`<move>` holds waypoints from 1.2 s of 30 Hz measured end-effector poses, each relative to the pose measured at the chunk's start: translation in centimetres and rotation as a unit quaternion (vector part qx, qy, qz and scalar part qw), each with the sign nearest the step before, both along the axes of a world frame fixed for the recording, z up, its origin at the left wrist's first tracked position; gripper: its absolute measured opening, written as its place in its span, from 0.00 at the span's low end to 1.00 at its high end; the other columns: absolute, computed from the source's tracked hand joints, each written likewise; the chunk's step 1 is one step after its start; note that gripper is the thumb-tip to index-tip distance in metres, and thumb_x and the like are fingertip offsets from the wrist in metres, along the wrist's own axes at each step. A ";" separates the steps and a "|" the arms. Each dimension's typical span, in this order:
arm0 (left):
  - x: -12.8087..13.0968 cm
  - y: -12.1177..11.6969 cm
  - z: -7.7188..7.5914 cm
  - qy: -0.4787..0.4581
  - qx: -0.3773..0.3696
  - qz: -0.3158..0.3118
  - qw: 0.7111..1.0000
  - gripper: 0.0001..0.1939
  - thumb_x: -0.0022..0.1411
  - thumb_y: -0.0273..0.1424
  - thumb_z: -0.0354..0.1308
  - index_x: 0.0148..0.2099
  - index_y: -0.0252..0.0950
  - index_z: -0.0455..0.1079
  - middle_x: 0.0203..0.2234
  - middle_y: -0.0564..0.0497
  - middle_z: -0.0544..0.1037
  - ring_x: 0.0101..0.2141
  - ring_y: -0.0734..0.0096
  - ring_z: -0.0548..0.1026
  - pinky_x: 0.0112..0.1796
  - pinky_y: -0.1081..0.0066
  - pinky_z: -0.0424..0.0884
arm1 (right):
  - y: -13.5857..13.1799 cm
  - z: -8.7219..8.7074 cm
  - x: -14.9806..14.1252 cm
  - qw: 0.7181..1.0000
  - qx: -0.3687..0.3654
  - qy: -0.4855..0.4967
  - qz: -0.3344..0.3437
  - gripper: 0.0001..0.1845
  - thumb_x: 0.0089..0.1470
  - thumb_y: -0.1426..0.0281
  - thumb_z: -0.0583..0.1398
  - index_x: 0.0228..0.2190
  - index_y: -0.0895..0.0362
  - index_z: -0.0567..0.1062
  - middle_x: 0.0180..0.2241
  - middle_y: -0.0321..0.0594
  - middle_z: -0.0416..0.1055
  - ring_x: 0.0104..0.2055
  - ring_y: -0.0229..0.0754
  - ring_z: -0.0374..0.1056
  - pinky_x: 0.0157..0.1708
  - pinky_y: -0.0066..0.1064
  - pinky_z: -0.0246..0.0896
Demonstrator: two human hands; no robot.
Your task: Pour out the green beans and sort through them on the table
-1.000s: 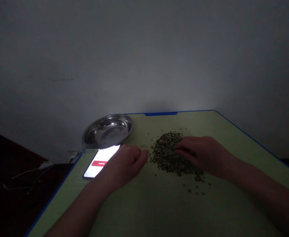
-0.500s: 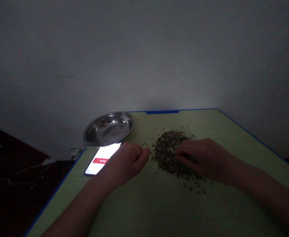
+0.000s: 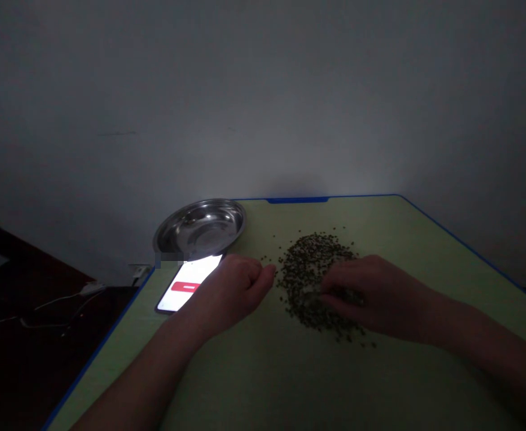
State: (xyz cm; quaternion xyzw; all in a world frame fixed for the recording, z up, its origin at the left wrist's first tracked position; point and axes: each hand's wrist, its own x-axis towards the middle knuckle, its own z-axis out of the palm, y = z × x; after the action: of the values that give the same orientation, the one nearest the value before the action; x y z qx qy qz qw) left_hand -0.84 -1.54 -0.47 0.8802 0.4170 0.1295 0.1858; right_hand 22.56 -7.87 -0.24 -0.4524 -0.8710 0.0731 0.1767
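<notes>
In dim light, you work with both forearms stretched over a pale green, blue-edged table (image 3: 236,383), one entering from the near left, the other from the near right. Your right hand (image 3: 365,293) arches palm-down over the right part of a heap of small dark grains (image 3: 301,269), its wrist nearly straight, index finger bent and thumb extended beneath it toward the left. The tips of finger and thumb sit close to each other at the heap's middle; whether they meet, or pinch a grain, you cannot tell from here. Your left hand (image 3: 242,284) is curled into a loose fist just left of the heap, thumb laid along the bent index finger and pointing right; its inside is hidden. The grains spread in a rough round right of the table's middle, a few strays at the near and far edges. Beyond your left wrist lies a lit phone (image 3: 195,272), partly covered from view, with a shiny metal basin (image 3: 200,230) at the table's far left.
</notes>
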 end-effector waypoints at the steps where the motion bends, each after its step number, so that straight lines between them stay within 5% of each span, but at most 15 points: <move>1: 0.0 0.0 0.0 -0.002 0.000 0.001 1.000 0.26 0.66 0.40 0.40 0.17 0.35 0.56 0.12 0.56 0.60 0.16 0.80 0.55 0.20 0.73 0.47 | -0.1 0.0 -0.1 1.000 -0.002 0.006 0.005 0.05 0.52 0.72 0.58 0.26 0.56 0.72 0.20 0.31 0.69 0.22 0.32 0.61 0.24 0.26 0.50; 36: 0.3 -0.2 0.2 0.004 0.004 0.003 1.000 0.26 0.65 0.40 0.40 0.17 0.35 0.58 0.12 0.54 0.63 0.15 0.80 0.55 0.20 0.73 0.48 | -0.7 0.6 -0.2 0.983 -0.179 0.017 0.027 0.07 0.54 0.71 0.57 0.25 0.56 0.72 0.21 0.29 0.66 0.23 0.30 0.59 0.24 0.24 0.51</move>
State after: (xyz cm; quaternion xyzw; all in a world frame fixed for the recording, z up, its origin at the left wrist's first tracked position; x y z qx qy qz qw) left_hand -0.49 -1.74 -0.23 0.8803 0.4197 0.1283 0.1801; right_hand 22.37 -8.62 0.38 -0.4513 -0.8527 0.2407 0.1059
